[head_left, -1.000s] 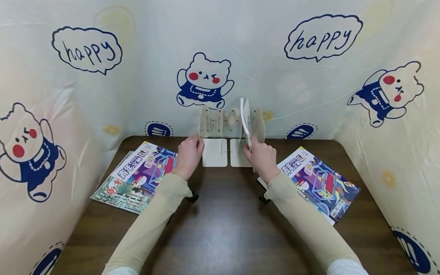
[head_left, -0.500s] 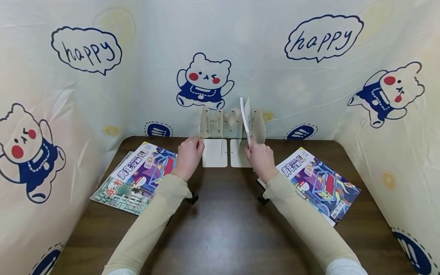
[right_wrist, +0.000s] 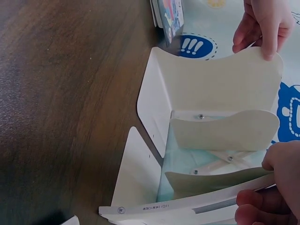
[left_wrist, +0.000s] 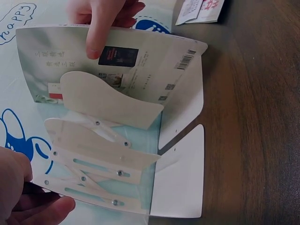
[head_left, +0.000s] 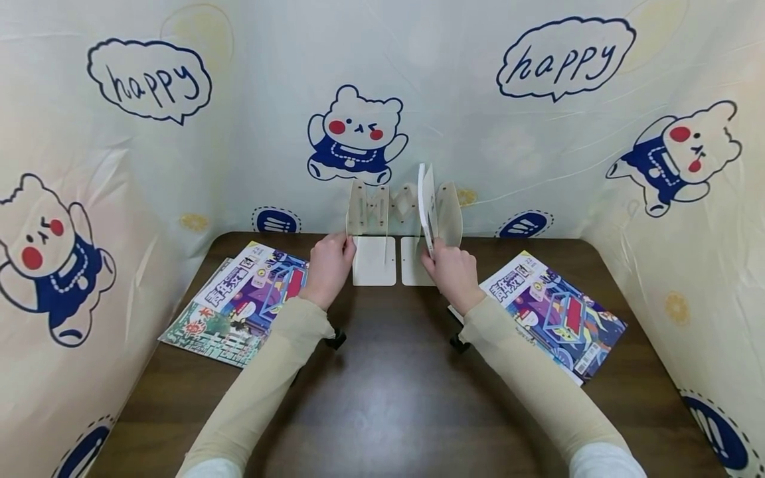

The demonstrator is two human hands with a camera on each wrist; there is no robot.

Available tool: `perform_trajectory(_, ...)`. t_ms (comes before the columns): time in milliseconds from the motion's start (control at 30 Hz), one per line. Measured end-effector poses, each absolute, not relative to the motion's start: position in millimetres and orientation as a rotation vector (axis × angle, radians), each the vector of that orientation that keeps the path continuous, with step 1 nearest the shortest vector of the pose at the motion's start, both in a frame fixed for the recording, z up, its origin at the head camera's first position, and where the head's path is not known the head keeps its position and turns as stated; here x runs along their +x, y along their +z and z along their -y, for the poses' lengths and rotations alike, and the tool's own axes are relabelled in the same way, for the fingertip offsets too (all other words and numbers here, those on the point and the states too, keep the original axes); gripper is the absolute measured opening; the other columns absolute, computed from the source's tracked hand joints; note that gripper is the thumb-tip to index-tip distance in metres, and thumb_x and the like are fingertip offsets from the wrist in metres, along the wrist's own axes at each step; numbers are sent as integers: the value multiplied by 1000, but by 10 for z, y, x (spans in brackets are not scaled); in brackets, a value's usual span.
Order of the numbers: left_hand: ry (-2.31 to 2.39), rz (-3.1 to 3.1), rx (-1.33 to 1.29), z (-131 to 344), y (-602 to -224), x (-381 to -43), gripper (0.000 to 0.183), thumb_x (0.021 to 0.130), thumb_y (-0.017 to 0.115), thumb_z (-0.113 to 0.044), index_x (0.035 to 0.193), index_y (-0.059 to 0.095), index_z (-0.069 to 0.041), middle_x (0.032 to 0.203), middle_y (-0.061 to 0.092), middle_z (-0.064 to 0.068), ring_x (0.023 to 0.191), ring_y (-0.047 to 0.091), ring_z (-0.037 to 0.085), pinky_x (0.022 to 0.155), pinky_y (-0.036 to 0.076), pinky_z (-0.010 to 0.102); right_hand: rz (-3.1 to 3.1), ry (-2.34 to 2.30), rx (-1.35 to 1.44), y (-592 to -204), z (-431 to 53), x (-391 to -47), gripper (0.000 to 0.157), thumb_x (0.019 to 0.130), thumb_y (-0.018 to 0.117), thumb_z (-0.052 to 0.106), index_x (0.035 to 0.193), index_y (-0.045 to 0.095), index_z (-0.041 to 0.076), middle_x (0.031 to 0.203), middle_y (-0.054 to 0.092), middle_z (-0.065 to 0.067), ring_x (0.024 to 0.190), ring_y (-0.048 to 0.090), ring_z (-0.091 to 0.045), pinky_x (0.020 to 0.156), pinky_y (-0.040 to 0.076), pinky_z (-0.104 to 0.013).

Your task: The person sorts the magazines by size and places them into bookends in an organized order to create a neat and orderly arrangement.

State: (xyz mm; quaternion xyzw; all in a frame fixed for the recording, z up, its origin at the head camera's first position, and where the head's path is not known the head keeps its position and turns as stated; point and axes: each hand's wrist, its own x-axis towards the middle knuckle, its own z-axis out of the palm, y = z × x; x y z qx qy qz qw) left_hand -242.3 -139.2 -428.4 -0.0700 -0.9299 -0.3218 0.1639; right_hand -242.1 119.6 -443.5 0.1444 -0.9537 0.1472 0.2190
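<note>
My left fingers (left_wrist: 49,212) nearly closed, pinching the white rack (head_left: 374,262) at one end | my right fingers (left_wrist: 100,33) likewise, pinching a magazine (left_wrist: 154,65) upright inside

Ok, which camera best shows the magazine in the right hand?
The left wrist view: the magazine shows a broad printed face, barcode included, though a pale divider covers part. Head view shows it nearly edge-on; right wrist view, mainly a long edge.

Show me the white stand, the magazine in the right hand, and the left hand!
White stand (right_wrist: 229,131): right wrist view, its middle upright panel.
Magazine (left_wrist: 145,65): left wrist view, the barcode side.
Left hand (head_left: 329,267): head view, back of the hand.
</note>
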Motion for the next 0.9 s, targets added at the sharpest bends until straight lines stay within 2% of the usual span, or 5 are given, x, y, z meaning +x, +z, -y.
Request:
perform_trajectory(467, -901, 2648, -201, 1385, -4299, -2421, 29, 109, 56, -21, 92, 70, -1, 79, 63, 12, 70, 64, 26, 65, 59, 36, 2646, 421, 412, -4466, -1276, -2352, 30, 100, 65, 30, 82, 55, 8, 56, 51, -6, 46, 53, -29, 40, 42, -46)
perform_trajectory(900, -921, 2653, -192, 1388, -4293, -2426, 27, 109, 56, -22, 99, 71, -1, 81, 64, 12, 73, 66, 26, 70, 62, 37, 2612, 420, 475, -4386, -1334, -2214, 32, 103, 60, 36, 92, 63, 6, 60, 56, -7, 46, 52, -27, 38, 39, -41)
